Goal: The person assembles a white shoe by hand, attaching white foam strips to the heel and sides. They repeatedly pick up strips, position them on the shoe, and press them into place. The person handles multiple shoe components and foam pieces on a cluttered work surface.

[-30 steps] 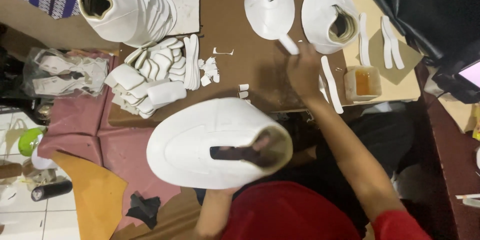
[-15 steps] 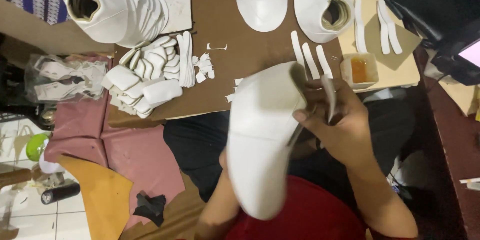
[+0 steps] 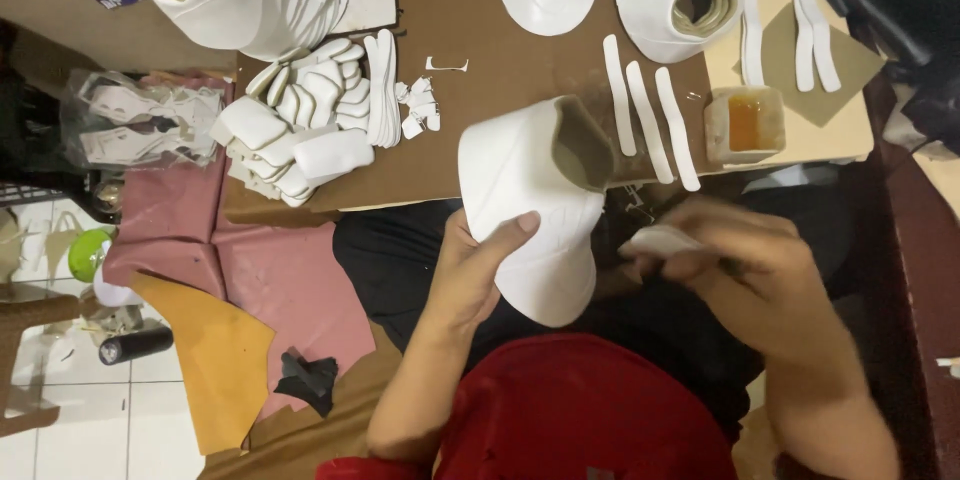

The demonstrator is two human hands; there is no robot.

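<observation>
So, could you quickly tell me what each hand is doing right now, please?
Left hand: closed on the white shoe upper.
Right hand: closed on a small white piece.

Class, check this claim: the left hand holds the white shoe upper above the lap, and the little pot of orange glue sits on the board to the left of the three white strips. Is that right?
Not quite. The left hand does hold the white upper, but the head view shows the glue pot to the right of the three strips, not the left.
</observation>
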